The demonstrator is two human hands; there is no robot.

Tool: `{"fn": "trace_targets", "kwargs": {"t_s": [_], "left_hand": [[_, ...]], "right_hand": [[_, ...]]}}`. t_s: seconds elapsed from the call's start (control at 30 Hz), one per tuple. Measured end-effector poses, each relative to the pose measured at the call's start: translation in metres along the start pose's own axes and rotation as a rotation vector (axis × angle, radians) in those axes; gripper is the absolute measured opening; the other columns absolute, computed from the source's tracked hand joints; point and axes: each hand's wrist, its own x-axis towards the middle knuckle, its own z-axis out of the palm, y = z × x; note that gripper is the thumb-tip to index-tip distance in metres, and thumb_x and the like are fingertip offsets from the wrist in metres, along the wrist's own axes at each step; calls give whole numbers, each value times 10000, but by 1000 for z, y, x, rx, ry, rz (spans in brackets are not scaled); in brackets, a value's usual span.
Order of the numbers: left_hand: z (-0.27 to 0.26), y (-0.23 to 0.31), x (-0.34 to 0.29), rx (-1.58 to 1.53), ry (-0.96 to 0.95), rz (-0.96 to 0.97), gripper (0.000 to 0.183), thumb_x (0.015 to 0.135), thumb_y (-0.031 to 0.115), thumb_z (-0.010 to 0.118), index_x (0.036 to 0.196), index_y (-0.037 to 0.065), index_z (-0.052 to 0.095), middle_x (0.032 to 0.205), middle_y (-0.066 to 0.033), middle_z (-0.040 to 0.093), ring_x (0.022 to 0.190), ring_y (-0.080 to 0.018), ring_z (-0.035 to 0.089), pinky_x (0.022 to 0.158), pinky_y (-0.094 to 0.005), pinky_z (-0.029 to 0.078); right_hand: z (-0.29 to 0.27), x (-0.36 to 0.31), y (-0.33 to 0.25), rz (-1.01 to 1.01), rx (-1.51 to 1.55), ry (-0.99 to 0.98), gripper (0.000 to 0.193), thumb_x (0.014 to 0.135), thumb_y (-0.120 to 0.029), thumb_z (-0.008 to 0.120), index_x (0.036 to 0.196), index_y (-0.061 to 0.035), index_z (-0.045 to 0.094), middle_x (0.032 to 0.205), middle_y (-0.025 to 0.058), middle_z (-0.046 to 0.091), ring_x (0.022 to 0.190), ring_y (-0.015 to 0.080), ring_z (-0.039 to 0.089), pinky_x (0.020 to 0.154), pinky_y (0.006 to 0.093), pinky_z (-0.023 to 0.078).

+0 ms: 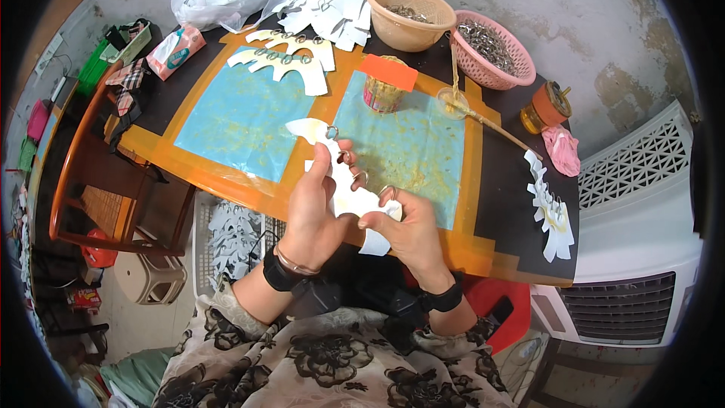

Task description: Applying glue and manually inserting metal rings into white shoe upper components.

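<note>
While both hands (362,215) pinch it, ringed cutout (343,174) lies between.

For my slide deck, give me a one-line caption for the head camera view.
Both hands, left hand and right hand, hold a white paper cutout fitted with metal rings over a blue-and-orange table.

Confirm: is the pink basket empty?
No, the pink basket at the table's far edge holds a heap of metal rings.
</note>
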Motion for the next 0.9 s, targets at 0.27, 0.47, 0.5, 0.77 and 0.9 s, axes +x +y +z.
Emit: {"fn": "trace_targets", "kwargs": {"t_s": [0.27,0.47,0.5,0.77,0.9], "left_hand": [[8,1,0,51,57,32,453,1129,459,474,1225,41,621,993,-4,591,874,-137,533,824,-315,464],[7,-5,-8,132,14,61,476,1107,496,506,1248,49,594,1018,-10,566,912,-155,531,844,-324,466],[6,-4,-8,91,-10,27,474,1107,490,508,1255,49,597,1015,-8,566,909,-155,528,841,-322,465],[6,4,-5,-25,62,-99,479,1108,472,514,1323,52,598,992,7,581,888,-155,536,823,-320,474],[5,2,-3,-17,18,-71,478,1108,471,513,1330,57,600,996,1,590,900,-155,556,837,-325,488]], "right_hand": [[-2,-1,-1,-38,350,35,557,862,-428,893,1117,-7,631,1036,-25,631,908,49,559,808,238,480],[5,11,-13,127,149,4,208,923,-147,824,950,19,702,741,-7,640,692,33,571,632,240,451],[4,10,-12,90,97,9,194,922,-139,822,937,16,706,737,-10,641,687,33,572,630,238,452],[3,-5,3,11,378,-91,823,918,-760,611,1153,28,641,962,7,673,836,80,634,713,235,514],[-8,0,-7,112,360,-61,866,1052,-754,298,1161,34,639,1005,37,687,893,95,642,809,250,515]]}}
